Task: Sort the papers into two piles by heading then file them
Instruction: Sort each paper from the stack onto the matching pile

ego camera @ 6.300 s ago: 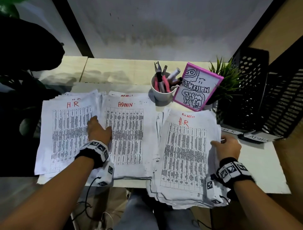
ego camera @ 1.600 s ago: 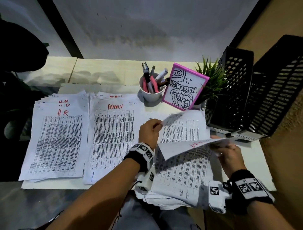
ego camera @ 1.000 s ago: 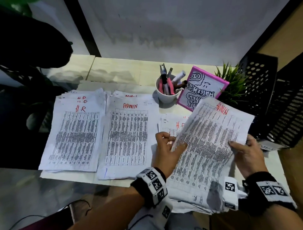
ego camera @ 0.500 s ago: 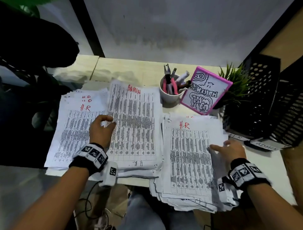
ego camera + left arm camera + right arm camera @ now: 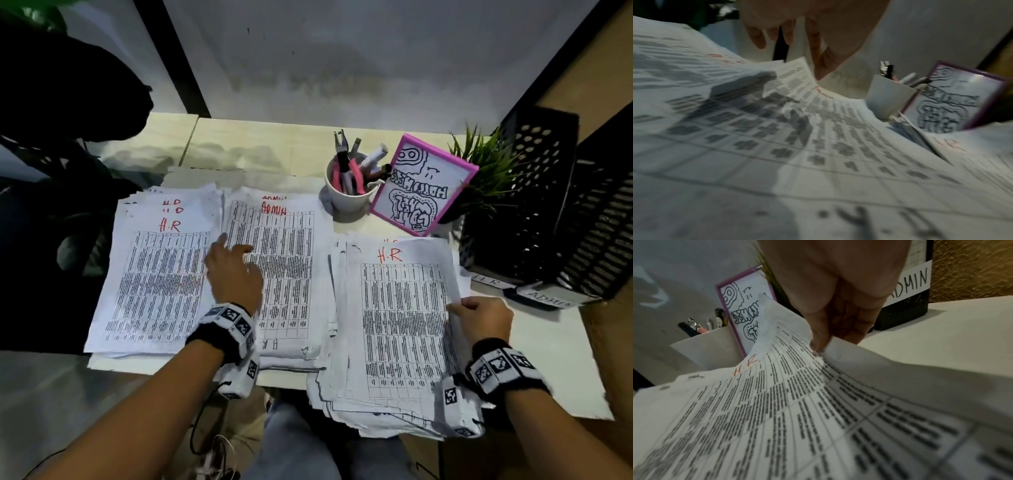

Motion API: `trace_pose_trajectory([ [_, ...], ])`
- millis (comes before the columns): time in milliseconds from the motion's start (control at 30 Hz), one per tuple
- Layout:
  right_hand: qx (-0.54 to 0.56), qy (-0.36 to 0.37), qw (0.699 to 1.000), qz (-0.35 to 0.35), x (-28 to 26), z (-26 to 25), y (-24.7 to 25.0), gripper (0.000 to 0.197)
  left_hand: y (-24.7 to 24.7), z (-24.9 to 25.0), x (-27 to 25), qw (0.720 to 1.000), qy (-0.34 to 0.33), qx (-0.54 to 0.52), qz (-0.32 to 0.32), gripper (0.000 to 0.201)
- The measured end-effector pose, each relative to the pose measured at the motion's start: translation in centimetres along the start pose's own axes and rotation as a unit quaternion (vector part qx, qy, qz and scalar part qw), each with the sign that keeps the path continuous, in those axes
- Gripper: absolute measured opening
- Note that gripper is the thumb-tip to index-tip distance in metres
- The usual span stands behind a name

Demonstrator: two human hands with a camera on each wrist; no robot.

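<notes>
Three paper stacks lie on the white desk. The H.R pile is at the left, the ADMIN pile in the middle. The unsorted stack at the right has an H.R sheet on top. My left hand hovers over the left edge of the ADMIN pile with fingers relaxed and holding nothing. My right hand pinches the right edge of the top H.R sheet between thumb and fingers, lifting that edge slightly.
Two black mesh file holders stand at the right, labelled H.R and ADMIN. Behind the stacks are a white cup of pens, a pink-framed drawing and a small green plant. A dark chair is at the left.
An ADMIN sheet came off the right stack and my left hand laid it on the ADMIN pile, then let go. My right hand now pinches the newly exposed H.R sheet's edge.
</notes>
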State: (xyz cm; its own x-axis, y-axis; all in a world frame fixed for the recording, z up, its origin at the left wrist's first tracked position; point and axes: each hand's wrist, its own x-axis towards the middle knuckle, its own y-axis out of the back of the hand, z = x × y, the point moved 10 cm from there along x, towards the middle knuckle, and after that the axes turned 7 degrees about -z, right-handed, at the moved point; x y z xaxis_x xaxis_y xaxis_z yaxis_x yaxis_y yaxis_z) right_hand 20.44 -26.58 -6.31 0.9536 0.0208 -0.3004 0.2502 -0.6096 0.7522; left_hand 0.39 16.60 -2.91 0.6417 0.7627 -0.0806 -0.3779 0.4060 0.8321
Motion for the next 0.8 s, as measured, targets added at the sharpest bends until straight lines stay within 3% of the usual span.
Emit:
trace_pose_trajectory([
  [100,-0.031,0.059,0.998,-0.018,0.6,-0.1,-0.1,0.013,-2.9,4.4,-0.8,0.994,-0.078,-0.052,-0.051,0.028],
  [167,-0.041,0.079,0.996,-0.029,0.7,-0.1,0.0,0.024,-4.6,7.4,-1.6,0.982,-0.117,-0.116,-0.09,0.026],
  [267,-0.012,0.116,0.993,0.012,0.2,-1.0,1.8,0.023,-7.0,11.0,-2.7,0.961,-0.126,-0.202,-0.143,0.025],
  [367,0.125,0.091,0.987,0.038,-0.3,-0.1,3.2,0.019,-10.4,12.6,-3.9,0.93,-0.06,-0.255,-0.257,0.039],
  [467,0.306,0.013,0.952,0.015,-0.6,2.0,3.0,0.029,-13.1,14.8,-6.4,0.892,-0.047,-0.246,-0.376,0.066],
  [533,0.393,-0.021,0.919,-0.017,-1.4,2.3,2.4,0.036,-13.8,15.1,-7.0,0.875,-0.032,-0.294,-0.384,0.064],
  [600,0.411,0.007,0.908,-0.075,-2.3,0.8,1.8,0.038,-13.7,15.3,-7.7,0.832,0.009,-0.402,-0.383,0.047],
  [700,0.42,0.012,0.897,-0.134,-2.8,0.0,1.2,0.033,-13.0,13.2,-7.3,0.836,0.038,-0.44,-0.325,0.037],
  [800,0.433,-0.037,0.893,-0.121,-1.6,1.1,0.9,0.034,-12.6,12.1,-7.9,0.844,0.02,-0.414,-0.34,0.017],
])
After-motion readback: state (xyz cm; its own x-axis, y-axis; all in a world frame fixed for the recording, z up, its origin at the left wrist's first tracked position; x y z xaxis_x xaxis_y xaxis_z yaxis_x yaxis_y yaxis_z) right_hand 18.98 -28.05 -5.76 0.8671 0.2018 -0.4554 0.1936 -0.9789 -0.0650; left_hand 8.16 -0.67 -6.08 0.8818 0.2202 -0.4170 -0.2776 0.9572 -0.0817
